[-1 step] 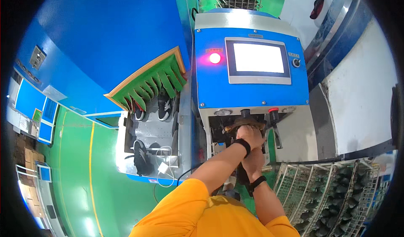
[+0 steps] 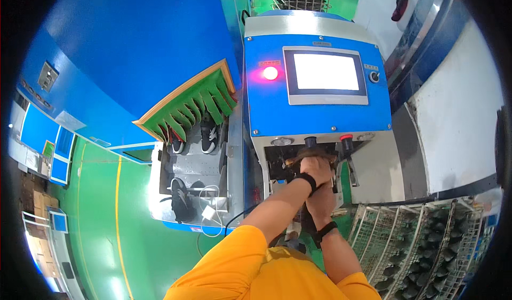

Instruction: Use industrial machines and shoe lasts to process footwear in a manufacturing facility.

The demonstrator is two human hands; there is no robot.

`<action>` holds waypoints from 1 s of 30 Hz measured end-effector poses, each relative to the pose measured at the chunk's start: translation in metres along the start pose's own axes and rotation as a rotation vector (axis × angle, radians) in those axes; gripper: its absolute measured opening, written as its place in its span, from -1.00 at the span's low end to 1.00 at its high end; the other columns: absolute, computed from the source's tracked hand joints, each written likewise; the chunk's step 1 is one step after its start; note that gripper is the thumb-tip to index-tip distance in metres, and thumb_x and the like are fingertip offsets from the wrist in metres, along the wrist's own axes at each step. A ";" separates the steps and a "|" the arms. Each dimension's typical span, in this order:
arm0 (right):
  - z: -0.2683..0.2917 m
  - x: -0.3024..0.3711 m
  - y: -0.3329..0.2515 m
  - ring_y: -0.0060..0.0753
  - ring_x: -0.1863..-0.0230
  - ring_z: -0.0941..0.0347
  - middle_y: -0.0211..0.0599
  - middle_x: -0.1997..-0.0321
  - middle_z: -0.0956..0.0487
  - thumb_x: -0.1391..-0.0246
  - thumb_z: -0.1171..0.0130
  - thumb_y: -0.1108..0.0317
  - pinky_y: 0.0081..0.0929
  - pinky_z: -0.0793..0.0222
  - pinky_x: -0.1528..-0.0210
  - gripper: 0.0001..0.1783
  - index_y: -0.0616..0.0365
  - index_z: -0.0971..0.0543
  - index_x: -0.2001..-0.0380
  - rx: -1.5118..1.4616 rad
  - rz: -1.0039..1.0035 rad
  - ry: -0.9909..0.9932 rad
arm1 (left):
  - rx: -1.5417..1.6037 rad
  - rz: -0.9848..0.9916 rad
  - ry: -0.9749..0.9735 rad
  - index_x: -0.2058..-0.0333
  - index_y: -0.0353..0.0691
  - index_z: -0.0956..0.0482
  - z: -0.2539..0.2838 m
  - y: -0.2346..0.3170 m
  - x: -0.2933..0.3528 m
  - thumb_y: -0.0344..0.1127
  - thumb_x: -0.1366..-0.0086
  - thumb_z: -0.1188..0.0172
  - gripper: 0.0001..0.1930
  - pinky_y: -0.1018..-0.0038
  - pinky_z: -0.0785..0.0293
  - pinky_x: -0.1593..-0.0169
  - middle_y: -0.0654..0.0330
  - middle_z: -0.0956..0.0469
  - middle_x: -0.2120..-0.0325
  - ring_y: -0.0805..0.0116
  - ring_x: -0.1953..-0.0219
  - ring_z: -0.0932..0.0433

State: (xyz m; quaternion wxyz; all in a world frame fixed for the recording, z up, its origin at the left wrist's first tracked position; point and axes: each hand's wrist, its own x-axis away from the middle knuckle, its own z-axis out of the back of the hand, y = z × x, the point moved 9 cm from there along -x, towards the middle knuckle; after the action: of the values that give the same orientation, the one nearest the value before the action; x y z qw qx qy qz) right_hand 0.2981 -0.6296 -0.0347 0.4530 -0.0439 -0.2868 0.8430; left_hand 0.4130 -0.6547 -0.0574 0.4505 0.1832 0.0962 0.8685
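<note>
Both my hands meet at the opening under the blue machine's panel [image 2: 314, 120]. My left hand [image 2: 316, 168] is closed, knuckles bent, right below a worn brown part [image 2: 308, 155] of the machine. Just under it and partly covered by it, my right hand [image 2: 321, 203] looks curled around something. Whatever the hands grip is hidden behind them; only a dark shape shows beside the right hand. A black band circles each wrist. To the left, black-and-white sneakers [image 2: 209, 136] stand on a grey conveyor [image 2: 186, 165], two of them by a green strip curtain [image 2: 197, 105].
Above the opening are a lit screen [image 2: 327, 72], a glowing red lamp [image 2: 270, 73] and a red-topped button [image 2: 346, 138]. A white cable [image 2: 201, 199] loops over the conveyor's near end. At the right, a wire rack [image 2: 368, 236] holds several dark pieces.
The view has shifted very slightly. Both hands stay at the machine opening, and the left has barely moved.
</note>
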 end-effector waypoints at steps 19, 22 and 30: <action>-0.013 0.011 0.010 0.02 -0.21 -0.50 -0.15 -0.19 -0.59 -0.11 -0.39 0.05 -0.19 -0.42 -0.20 -0.37 0.07 -0.47 -0.17 -0.414 0.170 0.350 | -0.056 0.069 0.306 0.11 -0.26 -0.61 0.035 0.015 0.061 -0.07 -0.36 -0.15 -0.64 0.05 -0.65 0.14 -0.12 -0.55 0.14 -0.11 0.08 -0.57; -0.048 0.017 0.040 -0.07 -0.22 -0.44 -0.22 -0.17 -0.58 -0.21 -0.27 0.06 -0.21 -0.34 -0.25 -0.51 0.00 -0.52 -0.14 -0.771 0.187 0.227 | -0.113 -0.040 0.329 0.19 -0.24 -0.61 0.060 0.044 0.085 -0.08 -0.32 -0.19 -0.69 0.06 -0.66 0.16 -0.09 -0.55 0.20 -0.11 0.11 -0.58; 0.014 0.080 -0.006 0.10 -0.13 -0.40 0.00 -0.30 -0.38 0.07 -0.44 0.08 -0.01 -0.36 -0.21 0.07 0.32 -0.19 -0.42 0.127 0.063 0.337 | -0.121 -0.164 0.294 0.27 -0.23 -0.57 0.073 0.027 0.092 -0.02 -0.27 -0.28 -0.65 0.02 -0.63 0.17 -0.12 -0.54 0.27 -0.17 0.14 -0.58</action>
State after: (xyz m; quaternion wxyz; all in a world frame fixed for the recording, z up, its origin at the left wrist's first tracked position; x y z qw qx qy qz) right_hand 0.2507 -0.5700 -0.0051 0.4701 -0.1648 -0.1516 0.8538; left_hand 0.3742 -0.5944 0.0399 0.5113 0.0182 0.1232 0.8503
